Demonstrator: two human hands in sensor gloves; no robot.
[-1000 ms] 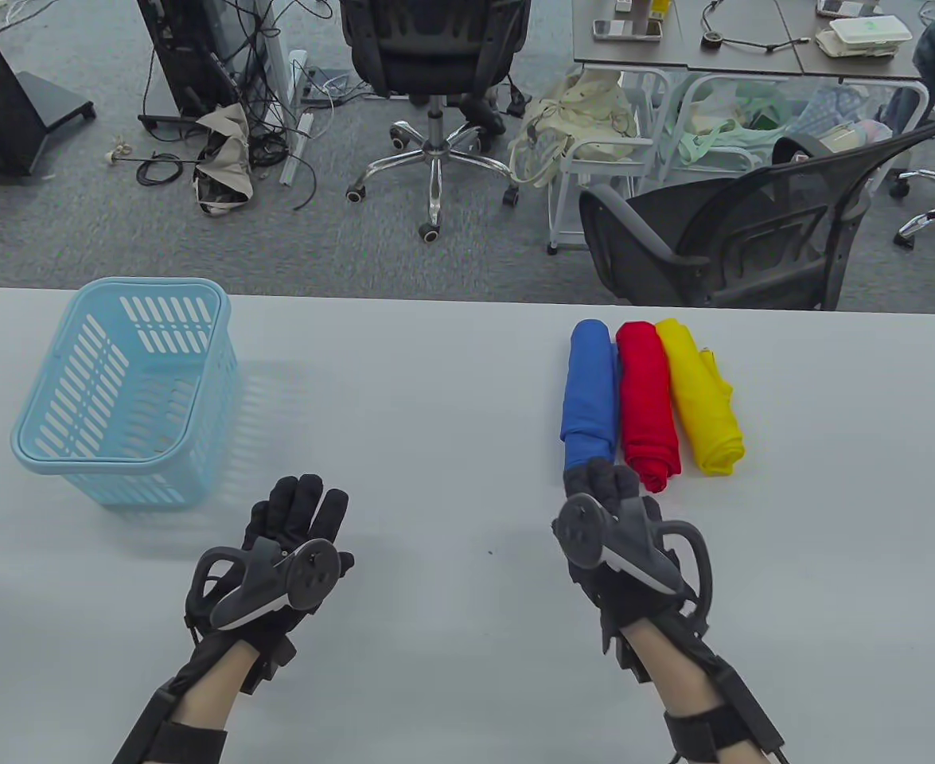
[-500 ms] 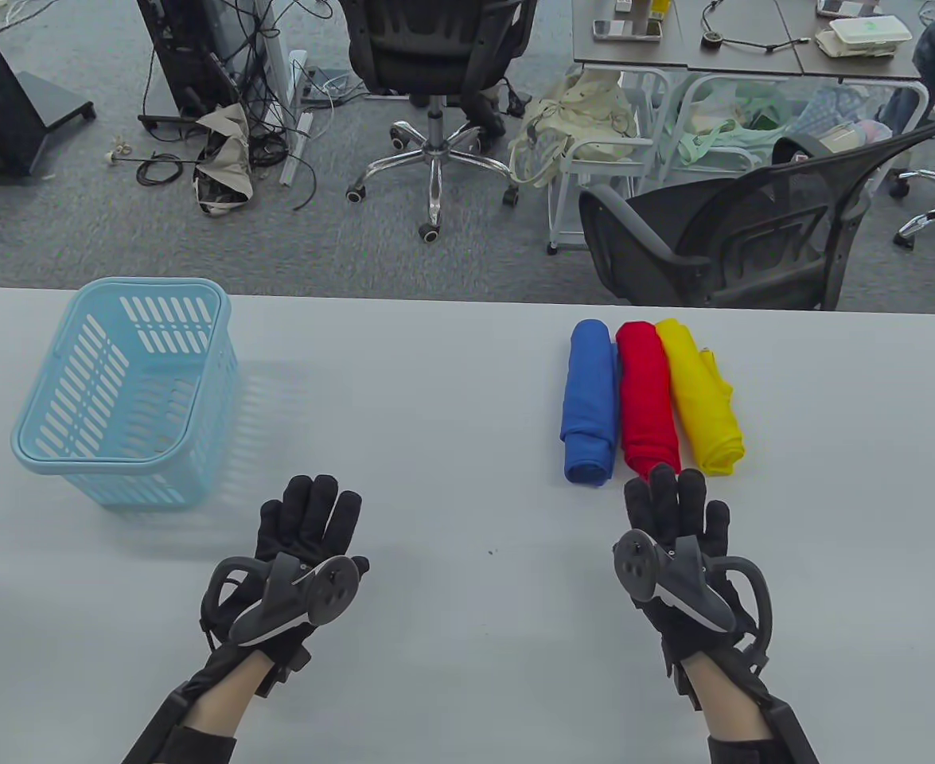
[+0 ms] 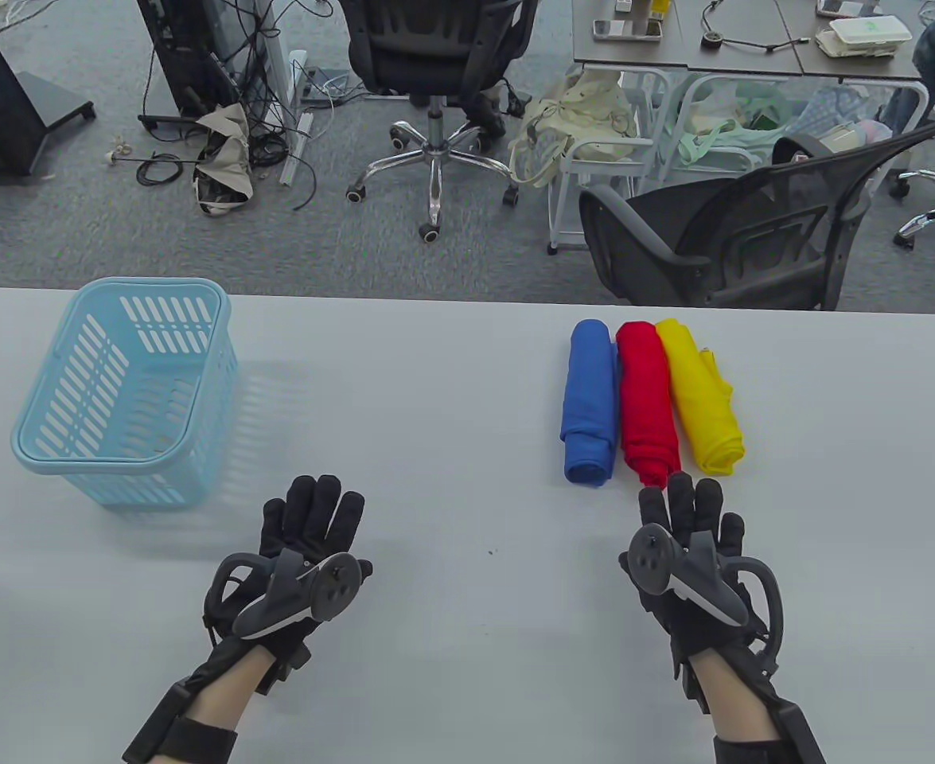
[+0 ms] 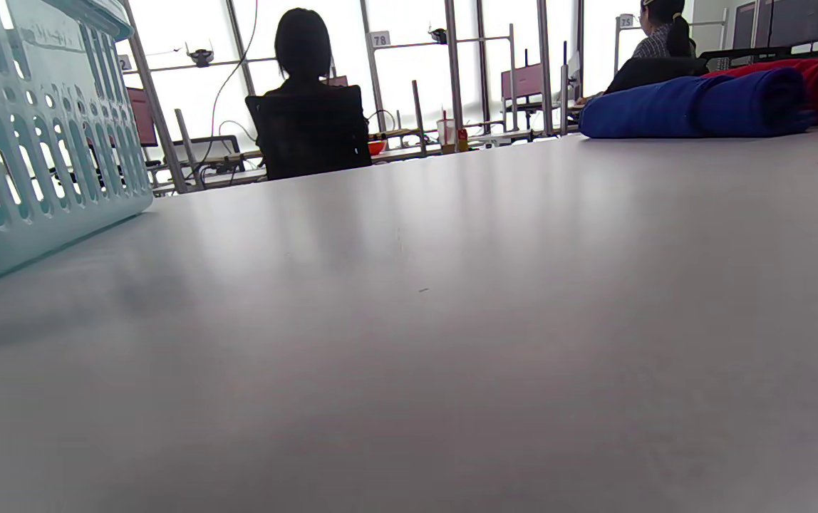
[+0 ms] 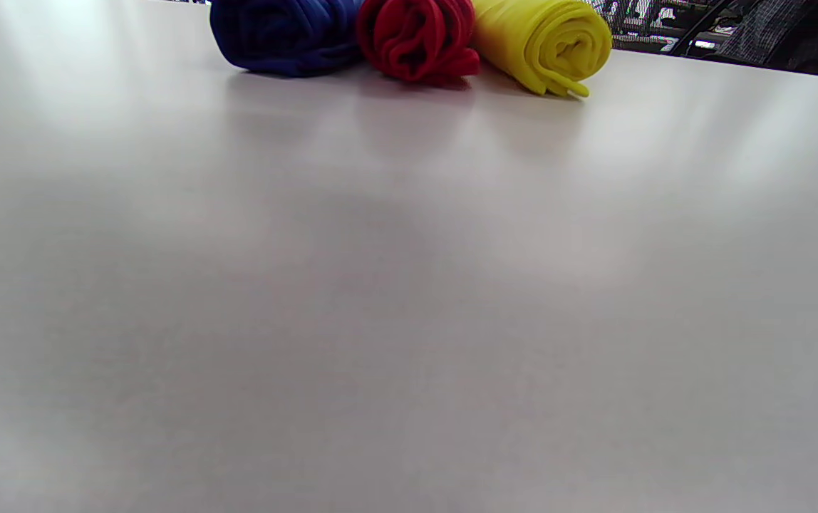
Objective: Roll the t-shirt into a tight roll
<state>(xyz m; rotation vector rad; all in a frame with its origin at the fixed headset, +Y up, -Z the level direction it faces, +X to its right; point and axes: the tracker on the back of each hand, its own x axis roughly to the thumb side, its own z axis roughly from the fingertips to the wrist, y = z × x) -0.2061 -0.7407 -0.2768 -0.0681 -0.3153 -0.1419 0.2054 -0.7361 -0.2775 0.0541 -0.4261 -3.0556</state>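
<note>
Three rolled t-shirts lie side by side at the table's right: a blue roll (image 3: pixel 590 402), a red roll (image 3: pixel 648 403) and a yellow roll (image 3: pixel 699 395). My right hand (image 3: pixel 686 517) lies flat on the table with fingers stretched out, just in front of the red roll's near end, holding nothing. My left hand (image 3: pixel 312 517) lies flat and empty near the table's middle-left. In the right wrist view the ends of the blue roll (image 5: pixel 281 32), red roll (image 5: pixel 420 35) and yellow roll (image 5: pixel 544 43) show. The blue roll also shows in the left wrist view (image 4: pixel 694 107).
A light blue plastic basket (image 3: pixel 129 390) stands at the table's left, also in the left wrist view (image 4: pixel 31 135). Beyond the far table edge stand a black mesh chair (image 3: pixel 753 231) and an office chair (image 3: pixel 435 72).
My right hand left the blue roll's near end, moved right and back toward me, and flattened on the table. My left hand shifted slightly right and settled flat.
</note>
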